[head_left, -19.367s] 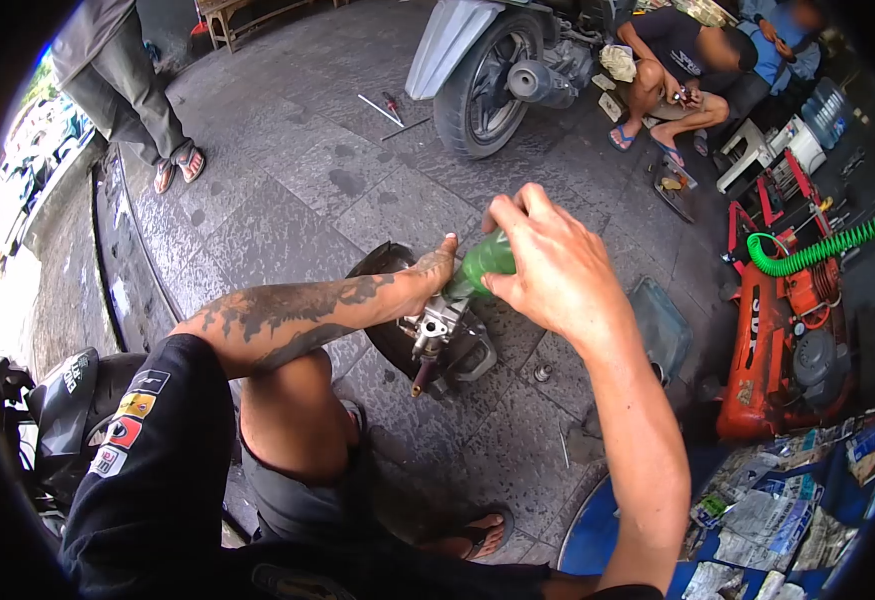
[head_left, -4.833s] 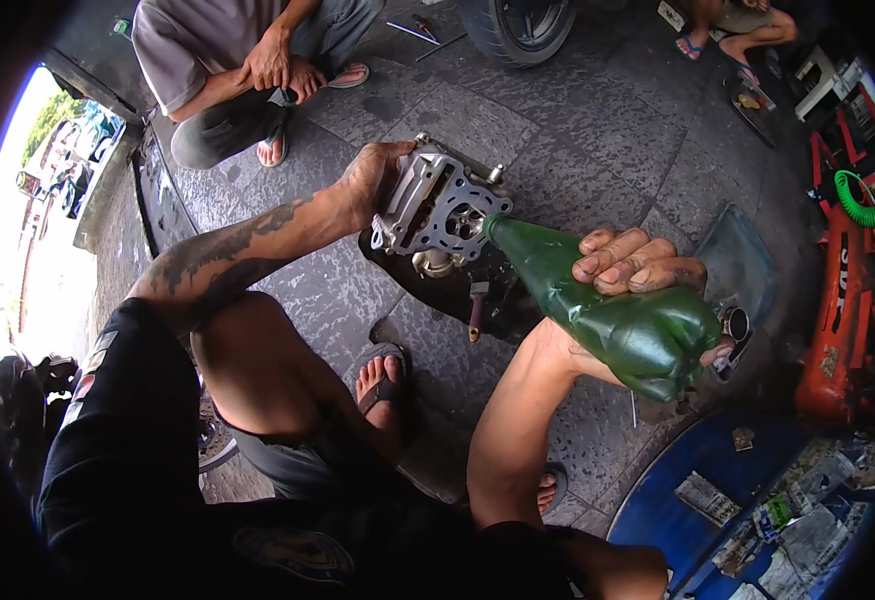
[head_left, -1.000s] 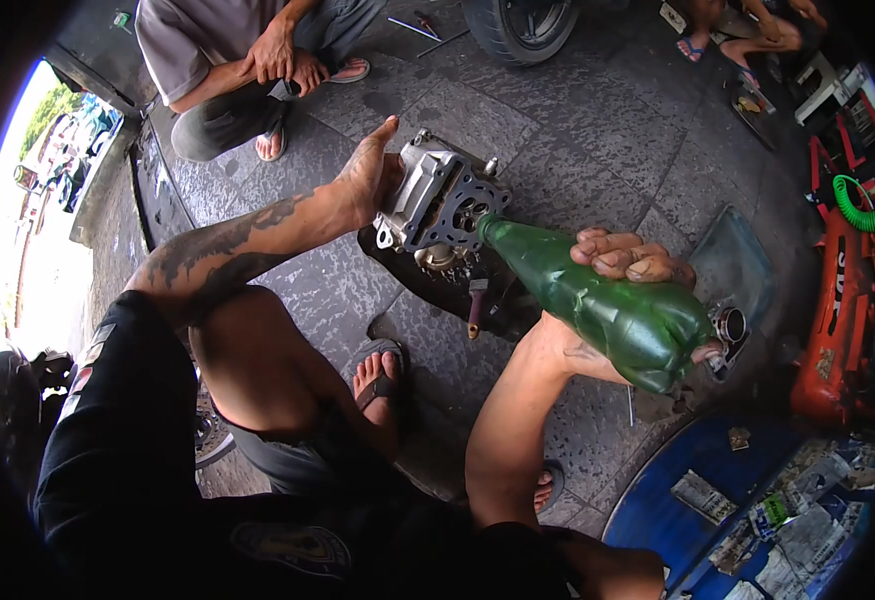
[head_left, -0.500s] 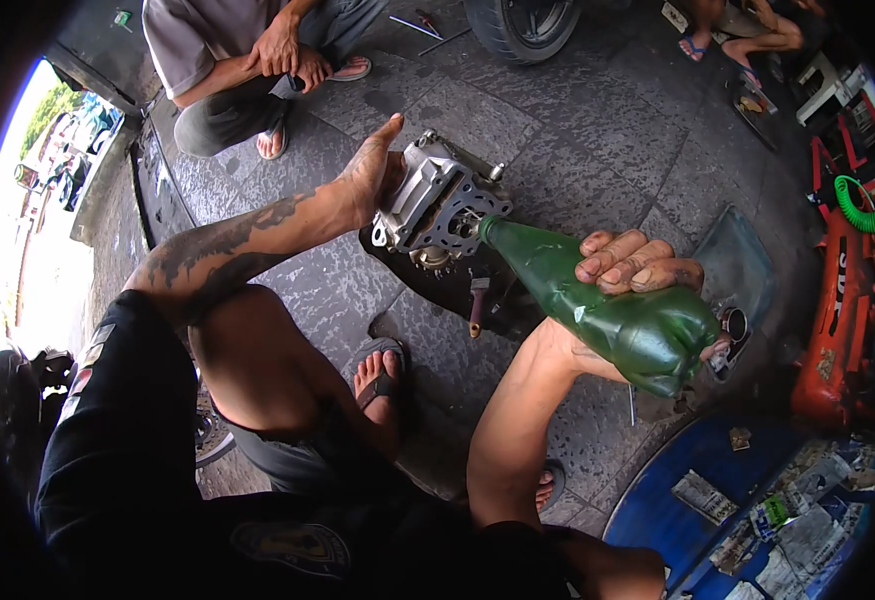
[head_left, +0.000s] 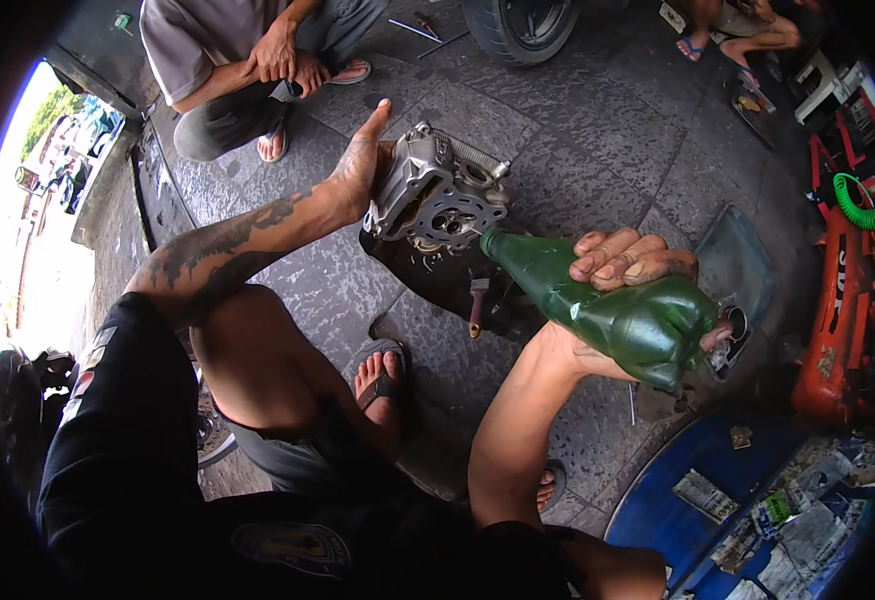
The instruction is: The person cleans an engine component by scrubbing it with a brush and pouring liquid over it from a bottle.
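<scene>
My left hand (head_left: 362,158) grips the far side of a grey metal engine cylinder head (head_left: 428,195), thumb pointing up and the other fingers hidden behind it. The head is tilted so that its flat face with round openings is turned toward the bottle. In my right hand (head_left: 633,262) is a green plastic bottle (head_left: 598,300), fingers wrapped over its body. It lies nearly level, its neck pointing at the head's lower right edge, very close to the metal. Drops of liquid show under the head, above a dark shallow pan (head_left: 398,268).
A paintbrush (head_left: 478,305) leans at the pan's edge. Another person (head_left: 248,70) squats across from me, hands together. A motorcycle wheel (head_left: 523,30) stands at the back. Right are an orange-red jack (head_left: 838,320), a green coiled hose (head_left: 870,205) and a blue round surface (head_left: 678,480).
The cylinder head has risen slightly and turned, so its flat face shows more. The bottle's mouth, earlier against that face, now sits at its lower right edge.
</scene>
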Motion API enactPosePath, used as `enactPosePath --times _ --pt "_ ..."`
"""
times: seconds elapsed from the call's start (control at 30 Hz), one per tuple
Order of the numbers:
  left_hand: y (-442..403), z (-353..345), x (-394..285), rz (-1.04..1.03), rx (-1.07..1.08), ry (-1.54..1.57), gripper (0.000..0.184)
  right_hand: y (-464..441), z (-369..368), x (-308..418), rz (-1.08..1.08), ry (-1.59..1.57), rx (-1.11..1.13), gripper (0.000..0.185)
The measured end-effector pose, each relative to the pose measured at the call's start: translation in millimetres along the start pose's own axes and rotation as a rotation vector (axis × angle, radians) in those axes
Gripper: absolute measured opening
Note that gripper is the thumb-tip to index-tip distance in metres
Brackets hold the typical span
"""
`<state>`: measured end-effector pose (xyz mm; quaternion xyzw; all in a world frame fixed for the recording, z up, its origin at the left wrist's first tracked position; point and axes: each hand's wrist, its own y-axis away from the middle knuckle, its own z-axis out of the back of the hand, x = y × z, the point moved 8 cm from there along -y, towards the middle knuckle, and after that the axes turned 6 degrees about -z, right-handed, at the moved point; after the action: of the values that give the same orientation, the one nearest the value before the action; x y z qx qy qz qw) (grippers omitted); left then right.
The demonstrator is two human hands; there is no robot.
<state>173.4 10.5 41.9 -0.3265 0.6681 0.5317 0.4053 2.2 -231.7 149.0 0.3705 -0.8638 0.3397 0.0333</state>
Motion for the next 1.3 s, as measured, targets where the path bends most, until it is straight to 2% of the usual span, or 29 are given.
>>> enactPosePath --times 0.2,0.27,0.5,0.57,0.6,0.67,0.8,0.87,1.07,1.2,1.27,1.3 --pt "5 -1 -3 -0.021 0.017 -0.151 0.094 -1 -1 0 0.002 0.002 -0.022 0.078" --pt "5 -2 -6 -0.032 0.028 -0.164 0.095 -3 2 3 0.040 -0.083 -0.109 0.088" --pt "-9 -4 6 0.012 0.085 0.048 0.089 -3 5 5 0.043 -0.129 -0.132 0.087" --pt "-5 -1 0 -0.017 0.073 -0.177 0.084 -6 5 8 0.052 -0.103 -0.126 0.085" --pt "-5 -1 0 -0.017 0.074 -0.180 0.084 -7 5 9 0.054 -0.103 -0.126 0.085" --pt "-7 4 -8 -0.155 0.001 -0.408 0.079 -10 4 12 0.060 -0.086 -0.115 0.083" --pt "-10 4 -4 -0.148 0.042 -0.446 0.077 -13 7 12 0.059 -0.127 -0.129 0.083" --pt "-6 3 -6 -0.152 0.028 -0.506 0.076 -13 3 11 0.005 -0.091 0.035 0.069" --pt "-1 -9 -17 -0.245 0.087 -0.667 0.078 -15 0 14 -0.005 -0.087 0.068 0.068" --pt "-4 -10 -16 -0.227 0.088 -0.651 0.078 -13 0 11 0.024 -0.121 0.044 0.068" --pt "-1 -15 -19 -0.256 0.116 -0.674 0.079 -14 3 11 0.063 -0.249 -0.054 0.083" --pt "1 -17 -19 -0.255 0.116 -0.674 0.079 -14 3 11 0.063 -0.250 -0.054 0.083"
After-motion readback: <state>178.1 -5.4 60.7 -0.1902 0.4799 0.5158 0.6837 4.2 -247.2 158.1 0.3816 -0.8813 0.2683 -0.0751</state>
